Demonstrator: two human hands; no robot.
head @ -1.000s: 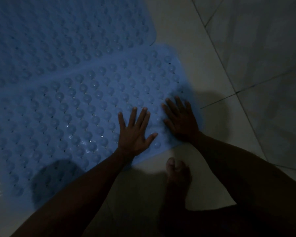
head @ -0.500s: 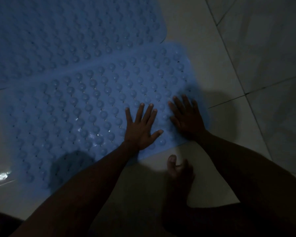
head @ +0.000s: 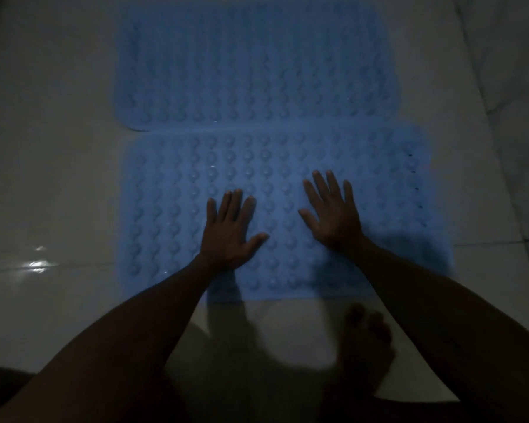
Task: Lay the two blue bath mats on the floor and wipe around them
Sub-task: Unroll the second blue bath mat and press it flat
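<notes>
- Near mat (head: 287, 166), centre: soft, floppy, probably clingy on the wet floor (head: 58, 178); I'd lift it by a corner.
- Far mat (head: 251, 65), top: flat.
- Left hand (head: 229, 236), right hand (head: 333, 215): flat, fingers spread, grasping nothing.

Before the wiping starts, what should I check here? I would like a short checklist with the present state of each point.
1. Near mat flat on floor: ok.
2. Far mat laid out: ok.
3. The mats' edges meet, or overlap slightly: cannot tell which.
4. Left hand free, fingers straight on near mat: ok.
5. Right hand free, fingers spread: ok.
6. Wiping cloth in view: not ok.
</notes>
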